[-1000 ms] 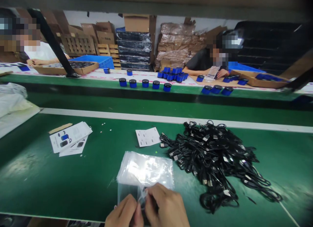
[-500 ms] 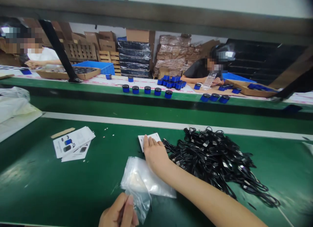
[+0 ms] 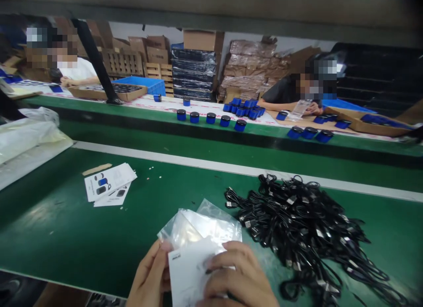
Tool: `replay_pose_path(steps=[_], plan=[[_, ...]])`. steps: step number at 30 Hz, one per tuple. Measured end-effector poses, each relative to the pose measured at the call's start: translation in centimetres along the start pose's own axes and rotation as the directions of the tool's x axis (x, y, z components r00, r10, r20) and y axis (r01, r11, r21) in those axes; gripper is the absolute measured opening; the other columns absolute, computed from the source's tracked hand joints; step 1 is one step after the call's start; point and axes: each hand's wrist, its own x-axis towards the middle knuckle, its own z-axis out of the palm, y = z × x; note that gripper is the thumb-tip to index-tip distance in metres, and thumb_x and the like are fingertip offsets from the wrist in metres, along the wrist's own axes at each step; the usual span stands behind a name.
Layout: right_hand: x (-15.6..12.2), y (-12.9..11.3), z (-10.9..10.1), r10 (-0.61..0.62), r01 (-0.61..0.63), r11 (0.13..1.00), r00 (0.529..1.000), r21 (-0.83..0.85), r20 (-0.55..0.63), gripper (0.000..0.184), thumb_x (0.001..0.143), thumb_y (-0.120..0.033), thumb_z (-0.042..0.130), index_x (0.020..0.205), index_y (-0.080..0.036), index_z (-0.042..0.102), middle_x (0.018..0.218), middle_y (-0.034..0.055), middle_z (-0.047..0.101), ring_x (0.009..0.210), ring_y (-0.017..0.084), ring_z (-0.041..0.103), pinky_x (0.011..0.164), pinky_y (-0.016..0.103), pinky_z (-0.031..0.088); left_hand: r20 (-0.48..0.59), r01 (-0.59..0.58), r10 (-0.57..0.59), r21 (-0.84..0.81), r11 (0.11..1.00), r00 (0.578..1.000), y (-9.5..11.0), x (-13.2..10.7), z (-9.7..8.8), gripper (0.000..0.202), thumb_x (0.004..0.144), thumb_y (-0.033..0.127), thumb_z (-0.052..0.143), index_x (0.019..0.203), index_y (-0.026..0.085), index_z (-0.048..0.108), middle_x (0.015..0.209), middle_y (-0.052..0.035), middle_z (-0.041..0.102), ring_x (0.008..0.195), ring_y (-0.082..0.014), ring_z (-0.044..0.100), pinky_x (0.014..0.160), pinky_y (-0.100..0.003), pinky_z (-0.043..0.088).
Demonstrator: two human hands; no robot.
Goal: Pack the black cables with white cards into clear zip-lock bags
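Note:
In the head view my left hand (image 3: 150,274) is closed, pinching the edge of a clear plastic bag (image 3: 180,230). My right hand (image 3: 238,276) grips a white printed leaflet (image 3: 187,271), fingers curled over its right side. The leaflet is in front of the bag, close to my left fingertips; whether its edge is inside the bag I cannot tell. More clear bags (image 3: 228,227) lie on the table behind both hands. Right of my right hand spreads a heap of black USB cables (image 3: 291,214).
Several printed leaflets (image 3: 110,181) and a thin wooden stick (image 3: 97,169) lie on the left of the green table (image 3: 59,236). White plastic sheeting (image 3: 29,139) is at the far left. Blue jars with black lids (image 3: 210,118) line the shelf beyond, where two people sit.
My right hand has come back toward me from beside the cables, bringing the leaflet to my left hand. The bag in my left hand has moved up slightly. The view has shifted left.

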Motion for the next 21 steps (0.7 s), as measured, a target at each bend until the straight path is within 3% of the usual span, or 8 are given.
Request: replay_pose_path(steps=[2, 4, 6, 9, 14, 16, 18, 21], plan=[[-1.2, 0.1, 0.7, 0.073, -0.076, 0.997, 0.991, 0.021, 0.116, 0.024, 0.097, -0.032, 0.05, 0.083, -0.027, 0.069, 0.072, -0.0068, 0.069, 0.088, 0.014, 0.064, 0.099, 0.031, 0.036, -0.067, 0.002, -0.002, 0.0, 1.0, 0.998, -0.4, 0.4, -0.1, 0.041, 0.064, 0.053, 0.074, 0.089, 0.021, 0.067, 0.061, 0.0024, 0.072, 0.053, -0.0197, 0.068, 0.047, -0.027, 0.054], [-2.1, 0.2, 1.2, 0.226, -0.238, 0.969, 0.963, 0.07, 0.146, 0.017, 0.091, -0.033, 0.059, 0.08, -0.025, 0.07, 0.083, -0.0013, 0.066, 0.087, 0.016, 0.064, 0.084, 0.028, 0.047, -0.04, -0.043, 0.044, 0.015, 0.999, 0.998, -0.8, 0.8, -0.4, 0.032, 0.069, 0.049, 0.071, 0.085, 0.021, 0.068, 0.058, 0.0021, 0.069, 0.05, -0.0193, 0.066, 0.044, -0.027, 0.052], [-2.7, 0.1, 1.7, 0.422, -0.43, 0.898, 0.902, 0.092, 0.088, 0.012, 0.085, -0.03, 0.066, 0.076, -0.022, 0.07, 0.103, 0.0054, 0.059, 0.086, 0.018, 0.064, 0.071, 0.025, 0.052, 0.013, -0.114, 0.114, 0.041, 0.993, 0.993, -1.3, 1.1, -0.6, 0.026, 0.074, 0.047, 0.067, 0.082, 0.022, 0.068, 0.054, 0.0023, 0.067, 0.046, -0.0188, 0.064, 0.044, -0.028, 0.052], [-3.0, 0.0, 2.6, 0.57, -0.568, 0.819, 0.822, 0.079, -0.008, 0.009, 0.078, -0.021, 0.067, 0.069, -0.02, 0.068, 0.119, 0.0103, 0.05, 0.091, 0.021, 0.063, 0.076, 0.031, 0.052, 0.017, -0.246, 0.246, 0.136, 0.96, 0.969, -1.8, 0.9, -0.5, 0.026, 0.078, 0.048, 0.061, 0.083, 0.023, 0.066, 0.056, 0.0026, 0.065, 0.043, -0.0167, 0.058, 0.045, -0.029, 0.051], [-2.8, -0.5, 4.3, 0.601, -0.57, 0.746, 0.799, 0.344, 0.021, 0.018, 0.068, -0.006, 0.064, 0.076, -0.023, 0.065, 0.084, 0.0004, 0.061, 0.068, 0.013, 0.062, 0.059, 0.02, 0.049, 0.003, -0.518, 0.545, 0.319, 0.794, 0.838, -1.6, -0.5, 1.1, 0.043, 0.079, 0.062, 0.053, 0.061, 0.024, 0.052, 0.05, 0.0066, 0.048, 0.046, -0.012, 0.044, 0.043, -0.022, 0.038], [-3.3, -0.8, 5.0, 0.678, -0.586, 0.673, 0.732, 0.452, -0.061, 0.037, 0.065, -0.004, 0.065, 0.093, -0.027, 0.061, 0.09, -0.0011, 0.061, 0.067, 0.012, 0.062, 0.059, 0.019, 0.049, 0.003, -0.582, 0.634, 0.397, 0.709, 0.774, -1.2, -0.8, 1.8, 0.048, 0.082, 0.065, 0.046, 0.057, 0.024, 0.045, 0.048, 0.0079, 0.042, 0.046, -0.0111, 0.039, 0.043, -0.021, 0.034], [-4.0, -1.1, 5.4, 0.774, -0.618, 0.562, 0.627, 0.55, -0.087, 0.056, 0.063, -0.008, 0.068, 0.113, -0.029, 0.053, 0.099, 0.0013, 0.062, 0.066, 0.013, 0.063, 0.06, 0.022, 0.051, -0.02, -0.611, 0.693, 0.454, 0.649, 0.721, -0.8, -1.0, 2.3, 0.046, 0.085, 0.062, 0.042, 0.06, 0.024, 0.047, 0.05, 0.008, 0.044, 0.047, -0.0114, 0.041, 0.046, -0.022, 0.034], [-4.8, -1.3, 5.5, 0.825, -0.717, 0.435, 0.559, 0.545, 0.077, 0.051, 0.066, -0.021, 0.073, 0.115, -0.024, 0.058, 0.088, 0.0028, 0.067, 0.06, 0.015, 0.063, 0.056, 0.023, 0.051, -0.036, -0.622, 0.721, 0.477, 0.621, 0.692, -0.5, -1.0, 2.5, 0.04, 0.087, 0.056, 0.042, 0.063, 0.024, 0.049, 0.052, 0.0079, 0.045, 0.05, -0.0124, 0.042, 0.049, -0.023, 0.034]])
